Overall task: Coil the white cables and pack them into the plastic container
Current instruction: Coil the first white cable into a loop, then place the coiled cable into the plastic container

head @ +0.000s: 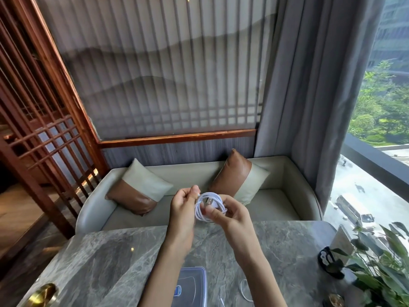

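At the bottom edge of the frame, the plastic container point(192, 284) is cut off and partly hidden by the left forearm; just right of it a loose white cable point(243, 289) lies on the marble table point(110, 258), partly behind the right forearm. Above, at centre frame, both hands are raised over the table's far edge. The left hand point(184, 209) pinches the coiled cable point(209, 207) with thumb and fingers closed; the right hand point(230, 214) curls round its other side, thumb pressing the loops. Beyond sits a sofa point(276, 202).
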### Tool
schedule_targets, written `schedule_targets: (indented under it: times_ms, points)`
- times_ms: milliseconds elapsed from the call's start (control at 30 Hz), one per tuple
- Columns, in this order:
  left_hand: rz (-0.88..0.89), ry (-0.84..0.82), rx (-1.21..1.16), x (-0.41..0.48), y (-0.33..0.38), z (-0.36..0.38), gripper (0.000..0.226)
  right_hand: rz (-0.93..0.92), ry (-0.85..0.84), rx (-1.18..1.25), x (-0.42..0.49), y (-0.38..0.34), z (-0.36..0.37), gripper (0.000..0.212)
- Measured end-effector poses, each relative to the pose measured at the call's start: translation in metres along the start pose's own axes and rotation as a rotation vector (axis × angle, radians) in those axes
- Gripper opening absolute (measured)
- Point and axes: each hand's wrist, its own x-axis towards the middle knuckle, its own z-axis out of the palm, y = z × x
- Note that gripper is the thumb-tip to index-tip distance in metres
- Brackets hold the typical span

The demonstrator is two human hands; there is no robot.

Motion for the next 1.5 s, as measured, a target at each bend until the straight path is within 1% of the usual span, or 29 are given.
schedule_targets:
  times_ms: [67, 100, 167, 200, 300, 367, 467, 533, 633, 700, 800, 867, 933, 967, 1033, 1067, 1133, 1167, 1200, 1267, 1333, 1500]
  points:
    - [-0.043, -0.019, 0.000, -0.002, -0.001, -0.007, 0.019, 0.027, 0.045, 0.027, 0.000, 0.006, -0.002, 0.049]
    - [-0.045, -0.012, 0.012, -0.004, -0.003, -0.010, 0.017, 0.034, 0.052, 0.005, 0.000, 0.009, -0.002, 0.050]
    - [-0.050, 0.017, 0.039, -0.008, -0.008, -0.018, 0.010, 0.051, 0.022, -0.040, 0.001, 0.017, -0.001, 0.037]
    - [-0.061, 0.030, 0.055, -0.010, -0.011, -0.023, 0.011, 0.067, 0.007, -0.057, 0.001, 0.022, 0.000, 0.032]
    - [-0.140, 0.025, 0.070, -0.017, -0.018, -0.044, 0.033, 0.134, 0.005, -0.141, -0.002, 0.042, 0.008, 0.028]
    - [-0.182, 0.002, 0.114, -0.023, -0.021, -0.063, 0.037, 0.192, 0.004, -0.174, -0.006, 0.058, 0.015, 0.028]
    - [-0.171, -0.058, 0.327, -0.031, -0.030, -0.099, 0.024, 0.282, -0.030, -0.163, -0.013, 0.082, 0.031, 0.031]
    - [-0.189, -0.064, 0.409, -0.033, -0.036, -0.126, 0.020, 0.336, -0.072, -0.160, -0.019, 0.097, 0.045, 0.033]
    - [-0.250, -0.058, 0.464, -0.030, -0.049, -0.166, 0.021, 0.451, -0.152, -0.181, -0.024, 0.123, 0.071, 0.033]
    - [-0.310, -0.055, 0.477, -0.028, -0.061, -0.185, 0.021, 0.542, -0.188, -0.123, -0.026, 0.137, 0.077, 0.029]
    - [-0.414, -0.055, 0.493, -0.024, -0.091, -0.229, 0.025, 0.680, -0.205, -0.117, -0.036, 0.171, 0.092, 0.025]
    - [-0.473, -0.033, 0.521, -0.020, -0.120, -0.257, 0.021, 0.751, -0.139, -0.137, -0.050, 0.198, 0.094, 0.024]
    - [-0.539, -0.007, 0.607, -0.018, -0.156, -0.281, 0.015, 0.832, -0.022, -0.171, -0.070, 0.230, 0.090, 0.022]
    - [-0.587, -0.014, 0.679, -0.018, -0.176, -0.291, 0.013, 0.881, 0.044, -0.197, -0.082, 0.248, 0.087, 0.020]
    - [-0.708, -0.088, 0.854, -0.023, -0.218, -0.308, 0.012, 0.986, 0.163, -0.263, -0.108, 0.283, 0.083, 0.016]
    - [-0.764, -0.138, 0.930, -0.027, -0.237, -0.314, 0.017, 1.035, 0.206, -0.284, -0.119, 0.299, 0.082, 0.016]
    - [-0.868, -0.243, 1.027, -0.036, -0.270, -0.323, 0.043, 1.125, 0.271, -0.297, -0.134, 0.329, 0.083, 0.015]
    - [-0.905, -0.289, 1.041, -0.040, -0.282, -0.327, 0.053, 1.160, 0.301, -0.296, -0.139, 0.342, 0.084, 0.016]
    - [-0.928, -0.327, 1.034, -0.043, -0.292, -0.330, 0.056, 1.184, 0.330, -0.294, -0.141, 0.354, 0.086, 0.020]
    - [-0.949, -0.375, 0.983, -0.050, -0.307, -0.335, 0.043, 1.213, 0.386, -0.280, -0.142, 0.376, 0.091, 0.027]
    - [-0.946, -0.385, 0.916, -0.054, -0.316, -0.341, 0.032, 1.221, 0.416, -0.260, -0.140, 0.394, 0.097, 0.028]
    - [-0.934, -0.364, 0.826, -0.056, -0.326, -0.352, 0.023, 1.181, 0.452, -0.215, -0.129, 0.422, 0.116, 0.028]
